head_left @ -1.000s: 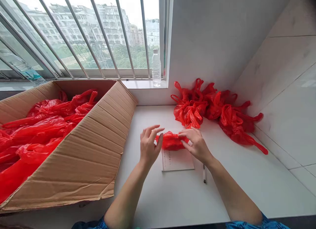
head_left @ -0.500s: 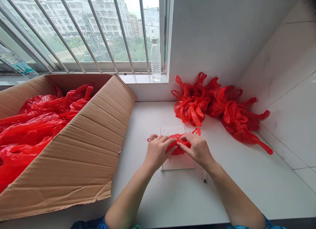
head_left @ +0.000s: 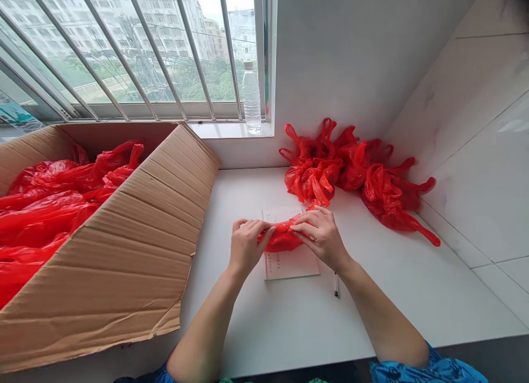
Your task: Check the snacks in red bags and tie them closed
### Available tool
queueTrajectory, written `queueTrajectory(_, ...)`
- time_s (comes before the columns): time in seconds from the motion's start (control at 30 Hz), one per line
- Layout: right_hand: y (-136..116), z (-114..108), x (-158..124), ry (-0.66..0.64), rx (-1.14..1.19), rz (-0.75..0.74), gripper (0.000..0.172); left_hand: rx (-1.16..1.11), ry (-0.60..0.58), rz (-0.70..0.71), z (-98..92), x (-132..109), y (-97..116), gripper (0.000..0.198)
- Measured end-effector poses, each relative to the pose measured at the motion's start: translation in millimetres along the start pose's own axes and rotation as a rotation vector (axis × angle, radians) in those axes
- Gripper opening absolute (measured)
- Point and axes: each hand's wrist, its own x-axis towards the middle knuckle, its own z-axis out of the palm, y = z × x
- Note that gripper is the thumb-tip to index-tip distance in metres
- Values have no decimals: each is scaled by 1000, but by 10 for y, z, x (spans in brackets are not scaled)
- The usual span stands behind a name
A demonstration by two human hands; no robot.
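A red plastic bag is stretched between my two hands, just above a white notebook with handwriting on its page. My left hand pinches the bag's upper left edge between thumb and fingers. On the other side, my right hand is closed on the bag's upper right part, its thumb underneath. One end of the bag sticks up behind my right fingers. A pen lies beside the notebook, below my right wrist.
At left stands a large open cardboard box filled with red plastic bags. A heap of knotted red bags lies against the wall at the back right. A water bottle stands on the sill of the barred window.
My hands have moved apart, drawing the red bag out flatter between them. The whole view has shifted slightly, so the box and the heap appear further left.
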Motion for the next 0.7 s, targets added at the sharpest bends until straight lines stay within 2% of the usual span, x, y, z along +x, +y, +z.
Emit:
queueTrajectory(0.13, 111, -74, -12, 54, 3, -25, 12, -17, 67, -82, -33, 13, -102, 25)
queueTrajectory(0.27, 274, -198, -51, 96, 11, 32, 10, -86, 200, -290, -85, 34, -334, 27)
queueTrajectory(0.33, 306, -230, -71, 43, 66, 102, 9, -139, 214, -382, -104, 36, -415, 25)
queueTrajectory(0.4, 283, -223, -88, -43, 149, 173, 8, -144, 227, -395, -121, 32, -412, 19)
queueTrajectory(0.47, 219, -187, -101, -110, 207, 233, 6, -101, 294, -304, -142, 21, -313, 20)
queueTrajectory(0.53, 136, -139, -116, -144, 221, 265, 6, -63, 318, -137, -167, -3, -152, 24)
queueTrajectory(0.57, 95, -115, -125, -156, 216, 266, 9, -49, 281, -52, -174, -21, -66, 24)
queueTrajectory(0.63, 26, -70, -153, -184, 201, 242, 19, -27, 123, 83, -161, -68, 76, 22)
queueTrajectory(0.7, -14, -29, -189, -212, 179, 200, 26, -2, -40, 150, -106, -123, 141, 21)
